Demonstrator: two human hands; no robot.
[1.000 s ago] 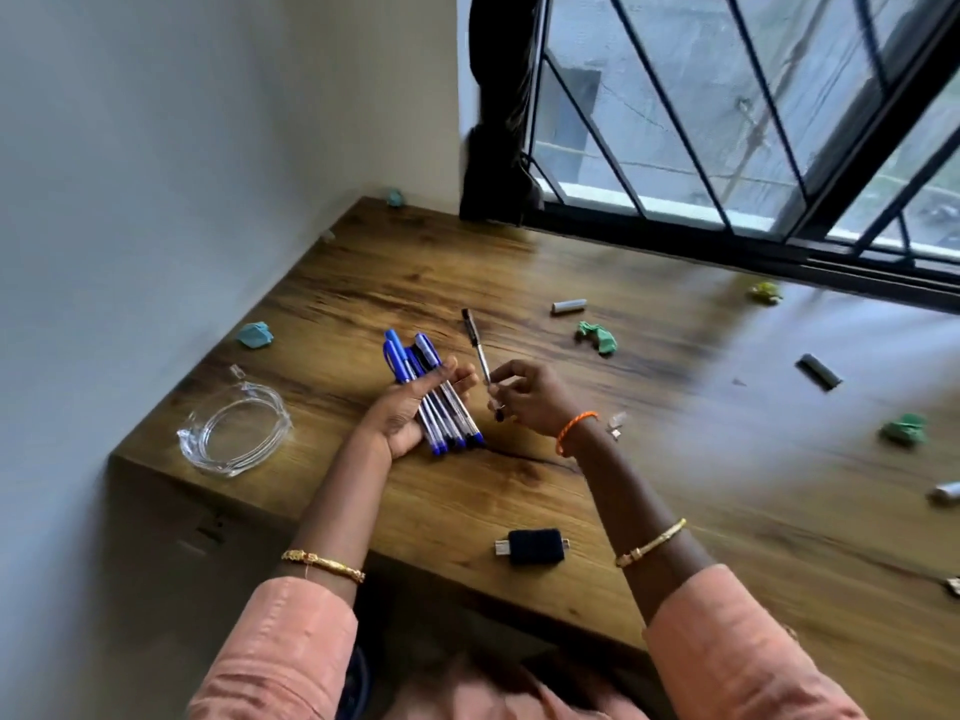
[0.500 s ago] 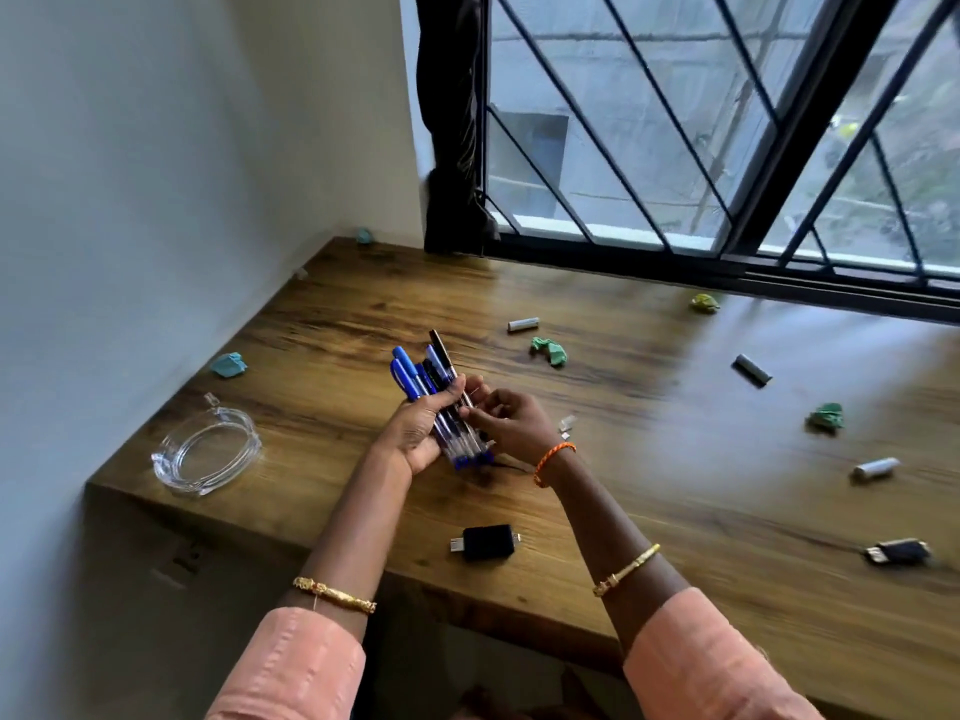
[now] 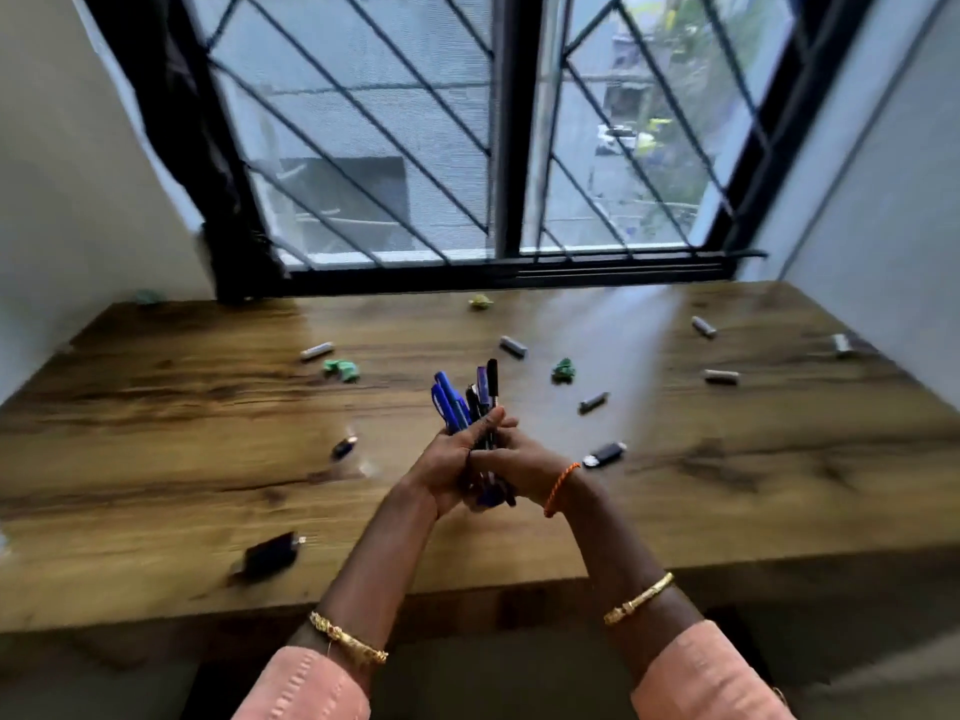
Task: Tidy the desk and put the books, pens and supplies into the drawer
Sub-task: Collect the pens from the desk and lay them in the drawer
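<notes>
Both hands meet over the middle of the wooden tabletop (image 3: 156,459), above its near edge. Left hand (image 3: 447,467) and right hand (image 3: 519,467) both curl around one bundle of pens (image 3: 467,402), mostly blue with a black one at the right; caps fan out above the fingers, tips stick out below the palms. Frame blurred by motion. On the tabletop: black USB stick (image 3: 604,454) just right of the hands, dark adapter block (image 3: 267,556) nearer and left, green crumpled scraps (image 3: 340,368) beyond and left, another green scrap (image 3: 563,370) beyond and right, small grey cylinders (image 3: 513,347) scattered farther out.
</notes>
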